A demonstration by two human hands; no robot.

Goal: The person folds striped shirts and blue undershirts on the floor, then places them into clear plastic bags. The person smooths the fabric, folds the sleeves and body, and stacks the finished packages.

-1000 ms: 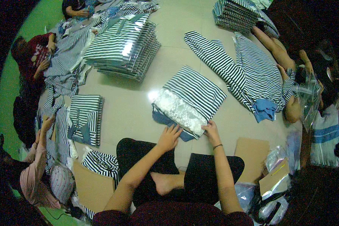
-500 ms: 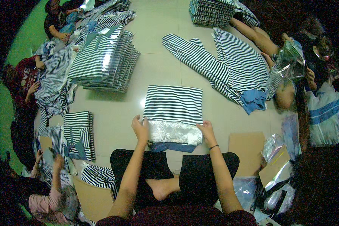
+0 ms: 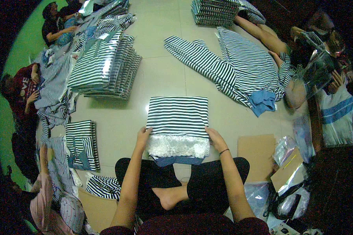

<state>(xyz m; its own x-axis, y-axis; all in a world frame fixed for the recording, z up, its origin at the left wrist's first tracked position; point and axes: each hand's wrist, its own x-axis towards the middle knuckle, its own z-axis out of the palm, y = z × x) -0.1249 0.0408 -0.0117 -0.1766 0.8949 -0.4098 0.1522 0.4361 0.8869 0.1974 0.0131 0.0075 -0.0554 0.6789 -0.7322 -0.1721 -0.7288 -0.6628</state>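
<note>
Black-and-white striped, the rectangular folded garment (image 3: 178, 113) with a white lace band (image 3: 178, 146) sits nearer you and right of the tall stack of plastic-wrapped striped clothes (image 3: 96, 66). Your left hand (image 3: 143, 136) pinches the garment's left edge; your right hand (image 3: 215, 138) pinches its right edge.

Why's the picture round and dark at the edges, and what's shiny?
In the head view, the fisheye lens bends edges and the rim is dark and speckled; also there, white glare streaks the plastic-wrapped stack and a pale spot shines on the floor beside the folded garment.
</note>
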